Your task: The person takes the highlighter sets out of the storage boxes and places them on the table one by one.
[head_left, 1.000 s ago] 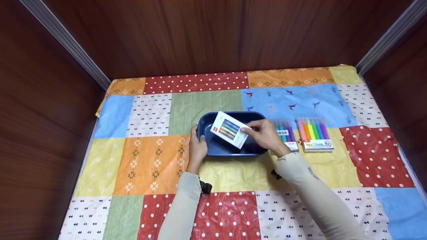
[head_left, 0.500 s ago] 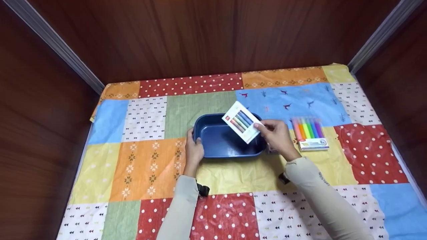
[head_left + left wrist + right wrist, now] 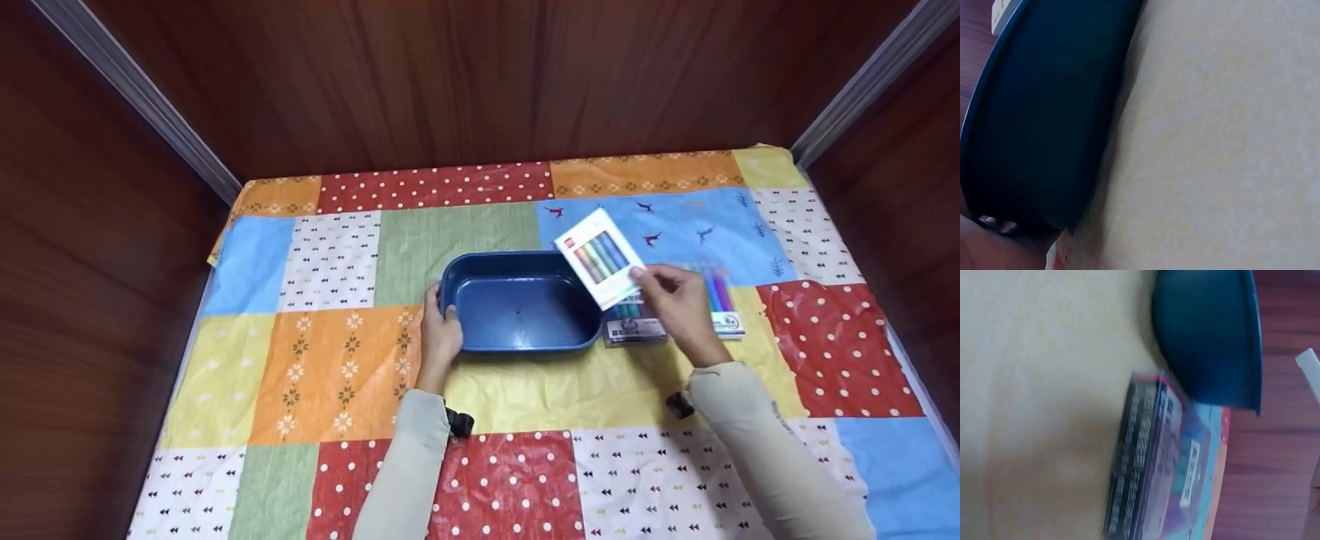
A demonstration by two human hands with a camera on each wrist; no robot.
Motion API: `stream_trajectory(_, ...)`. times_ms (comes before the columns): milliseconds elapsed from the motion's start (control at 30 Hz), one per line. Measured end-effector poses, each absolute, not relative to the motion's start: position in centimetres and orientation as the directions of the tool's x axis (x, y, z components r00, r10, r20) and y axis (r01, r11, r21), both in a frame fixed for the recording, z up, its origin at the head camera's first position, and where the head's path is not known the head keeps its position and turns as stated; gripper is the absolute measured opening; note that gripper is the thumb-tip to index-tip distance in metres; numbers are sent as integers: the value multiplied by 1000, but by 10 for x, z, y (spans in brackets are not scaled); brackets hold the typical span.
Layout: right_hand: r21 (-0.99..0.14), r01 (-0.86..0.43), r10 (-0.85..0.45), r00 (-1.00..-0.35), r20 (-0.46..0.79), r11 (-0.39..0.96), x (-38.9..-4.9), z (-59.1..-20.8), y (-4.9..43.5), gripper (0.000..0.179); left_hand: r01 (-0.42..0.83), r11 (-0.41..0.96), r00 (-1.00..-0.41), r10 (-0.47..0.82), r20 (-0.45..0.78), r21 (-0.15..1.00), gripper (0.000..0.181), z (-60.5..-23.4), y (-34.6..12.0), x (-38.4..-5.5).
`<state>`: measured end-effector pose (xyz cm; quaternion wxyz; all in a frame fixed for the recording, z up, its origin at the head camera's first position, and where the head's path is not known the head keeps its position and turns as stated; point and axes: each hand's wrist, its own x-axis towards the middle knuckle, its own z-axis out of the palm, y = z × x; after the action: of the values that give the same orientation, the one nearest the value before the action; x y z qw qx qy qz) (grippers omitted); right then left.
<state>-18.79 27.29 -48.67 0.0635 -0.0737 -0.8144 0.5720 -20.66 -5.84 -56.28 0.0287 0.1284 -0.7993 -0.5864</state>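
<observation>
A dark blue rounded tub [image 3: 517, 311] stands on the patchwork cloth. My left hand [image 3: 441, 330] grips its left end, thumb over the rim and fingers along the outer wall. Between thumb and fingers, my right hand [image 3: 679, 304] pinches the lower right corner of a white box [image 3: 600, 259] with coloured sticks pictured on its front. The box is tilted, above the tub's right end in the head view. Only a sliver of the right hand [image 3: 1314, 506] shows at the right wrist view's edge, near the white box's end [image 3: 1310, 367].
Right beside the tub lies a clear pack of markers [image 3: 636, 330], its label band facing the front. Another pack of bright markers [image 3: 724, 300] lies further right, partly behind the right hand. Brown wood-grain panels [image 3: 480, 82] enclose the cloth-covered table [image 3: 337, 360] at the back and sides.
My right hand has carried the white box up and right, from over the tub's middle to its right end. The left hand keeps its hold on the tub.
</observation>
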Motion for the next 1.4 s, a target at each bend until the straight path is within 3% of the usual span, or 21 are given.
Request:
stream_trajectory(167, -959, 95, 242, -970, -29, 266, -187, -487, 294, 35, -175, 280, -964, -243, -107, 944, 46, -563, -57, -206)
stream_trajectory(533, -990, 138, 382, -914, -138, -27, -183, -488, 348, 11, -150, 263, -967, -242, -85, 953, 43, -564, -58, -207)
stream_trajectory(867, -963, 195, 478, -838, -262, -186, -172, -494, 394, 9, -152, 284, -966, -245, -81, 947, 41, -563, -57, -206)
stream_trajectory(1400, -913, 342, 585, -702, -406, -223, -163, -508, 440, 9, -154, 278, -966, -243, -86, 948, 39, -562, -56, -207)
